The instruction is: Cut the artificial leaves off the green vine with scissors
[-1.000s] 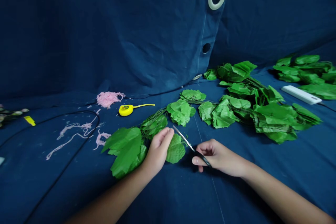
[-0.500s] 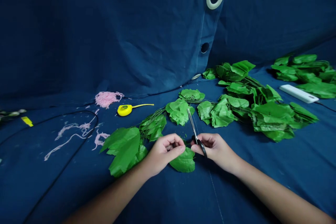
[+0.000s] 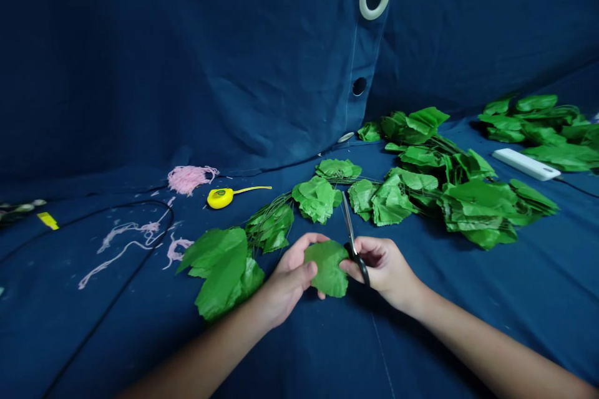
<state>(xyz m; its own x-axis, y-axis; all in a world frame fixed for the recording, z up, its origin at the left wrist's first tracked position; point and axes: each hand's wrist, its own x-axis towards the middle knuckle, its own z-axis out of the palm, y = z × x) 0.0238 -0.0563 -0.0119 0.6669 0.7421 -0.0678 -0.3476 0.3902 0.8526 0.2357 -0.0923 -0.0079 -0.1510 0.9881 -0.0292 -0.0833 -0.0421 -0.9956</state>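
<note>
Between thumb and fingers, my left hand [image 3: 292, 280] holds a green artificial leaf [image 3: 329, 268] in front of me. My right hand [image 3: 382, 267] is closed around black-handled scissors [image 3: 349, 221], whose blades point up and away from me and look nearly shut. The right fingertips meet the right edge of that leaf. Just beyond the hands lies a stack of small green leaves [image 3: 314, 199]. A spray of larger leaves [image 3: 224, 268] rests beside my left forearm.
Pink yarn [image 3: 191, 179], with loose strands, and a yellow tape measure [image 3: 221, 198] lie to the left. A black cable [image 3: 105, 312] curves across the blue cloth. Bundles of leaves [image 3: 477, 206] and a white power bank-like device [image 3: 526, 164] are on the right.
The leaf that lay low between my hands is now raised in my left hand, whose fingers have spread behind it. My right hand still holds the scissors. The view has shifted slightly.
</note>
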